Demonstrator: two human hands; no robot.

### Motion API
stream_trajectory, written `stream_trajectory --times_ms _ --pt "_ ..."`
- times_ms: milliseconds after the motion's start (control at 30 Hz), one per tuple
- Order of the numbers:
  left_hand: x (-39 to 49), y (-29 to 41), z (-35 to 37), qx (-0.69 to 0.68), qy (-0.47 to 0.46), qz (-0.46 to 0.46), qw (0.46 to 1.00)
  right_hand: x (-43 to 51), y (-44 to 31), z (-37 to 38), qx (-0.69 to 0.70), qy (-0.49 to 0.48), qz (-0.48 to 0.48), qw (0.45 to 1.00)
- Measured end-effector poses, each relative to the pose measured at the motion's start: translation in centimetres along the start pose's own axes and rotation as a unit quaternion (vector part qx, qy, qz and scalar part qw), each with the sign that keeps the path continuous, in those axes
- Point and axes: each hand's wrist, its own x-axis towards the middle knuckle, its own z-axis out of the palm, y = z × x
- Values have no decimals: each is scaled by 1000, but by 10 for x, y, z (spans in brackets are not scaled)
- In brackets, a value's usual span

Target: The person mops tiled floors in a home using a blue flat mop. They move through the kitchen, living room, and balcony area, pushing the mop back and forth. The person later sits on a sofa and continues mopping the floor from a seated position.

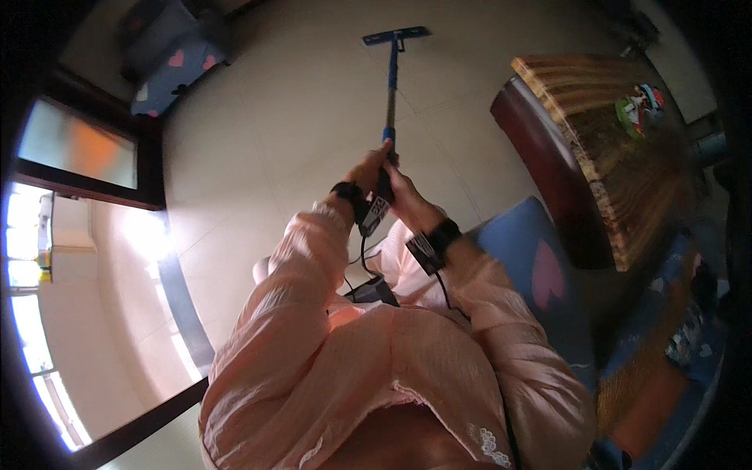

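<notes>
Both my hands are on the handle of a long blue and metal flat mop, which reaches away from me. My left hand is closed around the handle just below its blue collar. My right hand grips beside and slightly below it, near the handle's dark end. At the far end, the flat blue mop head lies on the pale tiled floor. Each wrist wears a black strap with a small cabled device.
A wooden table with a dark red side stands at the right, near a blue cover with pink hearts. Another heart-patterned cover is at the upper left. A dark-framed glass door stands at the left.
</notes>
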Motion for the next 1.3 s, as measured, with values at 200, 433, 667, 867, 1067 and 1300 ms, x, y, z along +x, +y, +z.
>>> stream_trajectory --times_ms 200,433,667,867,1067,1300 --pt "38 -27 2 -81 -28 11 996 0 3 -18 5 41 -21 999" --pt "-97 -66 2 -85 -11 24 996 -115 48 5 -35 56 162 985" --pt "-71 -58 -41 -13 34 18 999 -54 76 21 -38 70 142 987" --pt "-9 -43 -28 -28 11 -15 999 11 53 -17 19 11 48 999" --pt "-50 -53 0 -69 -32 -11 997 -68 40 -7 -32 96 69 992" --pt "-177 -62 -4 -92 35 7 995 -158 72 39 -96 8 137 986"
